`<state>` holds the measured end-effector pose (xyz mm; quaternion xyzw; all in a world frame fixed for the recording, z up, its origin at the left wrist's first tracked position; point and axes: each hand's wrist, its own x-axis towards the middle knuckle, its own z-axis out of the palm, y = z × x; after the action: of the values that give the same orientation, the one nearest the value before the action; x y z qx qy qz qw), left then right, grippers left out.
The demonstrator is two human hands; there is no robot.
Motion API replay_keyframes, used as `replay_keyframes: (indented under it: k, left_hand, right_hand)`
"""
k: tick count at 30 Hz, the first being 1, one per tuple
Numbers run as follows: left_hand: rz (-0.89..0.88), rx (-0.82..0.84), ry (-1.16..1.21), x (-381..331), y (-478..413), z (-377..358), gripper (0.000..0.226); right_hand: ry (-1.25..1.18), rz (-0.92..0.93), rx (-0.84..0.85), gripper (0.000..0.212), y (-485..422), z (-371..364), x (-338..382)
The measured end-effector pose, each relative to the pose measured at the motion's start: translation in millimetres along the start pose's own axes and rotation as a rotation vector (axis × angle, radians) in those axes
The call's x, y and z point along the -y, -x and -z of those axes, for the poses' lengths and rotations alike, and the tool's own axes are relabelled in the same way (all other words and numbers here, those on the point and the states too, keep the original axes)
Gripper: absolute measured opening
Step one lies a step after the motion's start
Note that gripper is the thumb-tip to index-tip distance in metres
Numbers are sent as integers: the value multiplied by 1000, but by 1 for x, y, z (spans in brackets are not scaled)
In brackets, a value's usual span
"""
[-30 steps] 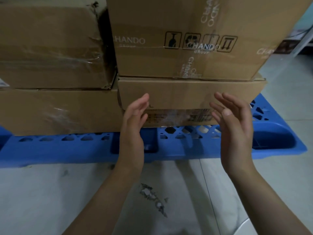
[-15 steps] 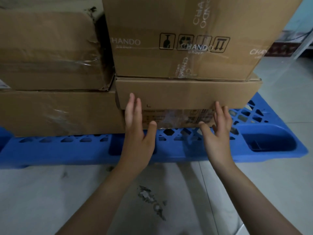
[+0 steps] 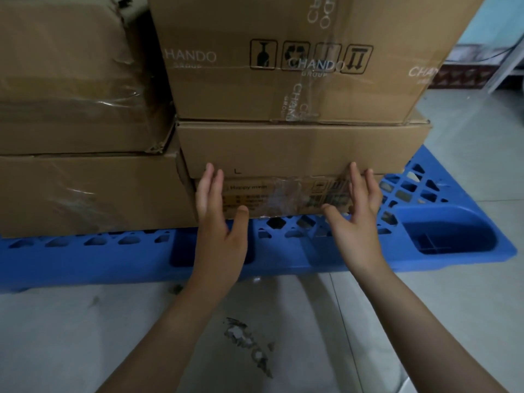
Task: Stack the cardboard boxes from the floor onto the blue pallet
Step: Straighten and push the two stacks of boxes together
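Your left hand [image 3: 218, 222] and right hand [image 3: 360, 219] press straight fingers [image 3: 211, 181] on the lowest box [image 3: 283, 198]. The blue pallet [image 3: 85, 259] lies bare at its right end.

Floor [image 3: 85, 336]: pale grey tiles, dimly lit. Dark scuff mark [image 3: 249, 344] on one tile. Far beyond the scuff mark, to its right: pale teal wall [image 3: 493, 21], white slanted post [image 3: 507, 66].

Brown cardboard boxes [image 3: 297, 89] with black handling symbols; blue lattice-patterned pallet [image 3: 326, 256]; pale grey floor [image 3: 85, 336], lower frame.
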<state>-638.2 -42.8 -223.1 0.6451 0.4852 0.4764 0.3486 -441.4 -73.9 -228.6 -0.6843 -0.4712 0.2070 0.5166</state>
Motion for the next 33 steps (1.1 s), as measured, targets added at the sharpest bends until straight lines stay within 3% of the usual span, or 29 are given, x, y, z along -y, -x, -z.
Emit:
replay_keyframes:
  k: [4,7,11,15,20,29,33]
  left_hand:
    - [30,-46,27,4,2,0,52]
    - [172,-82,104,9,3,1,45]
    - [351,-48,175,14,5,-3,52]
    - [404,-76,221,16,1,-4,62]
    - [396,-104,221,20,-4,-4,70]
    - [407,-215,213,23,-12,-10,66]
    - [414,-261,219,27,-13,-8,62]
  right_hand:
    - [-44,6,-150,52,0,11,-9]
    - [-106,-210,-300,42,-11,21,-21]
    - [-158,-307,-134,59,-25,21,-26]
    - [-183,-342,-94,67,-39,24,-33]
    - [-225,-344,-71,54,-41,23,-41]
    - [-237,-340,-89,65,-39,21,-43]
    - [-239,-289,-118,48,-42,22,-48]
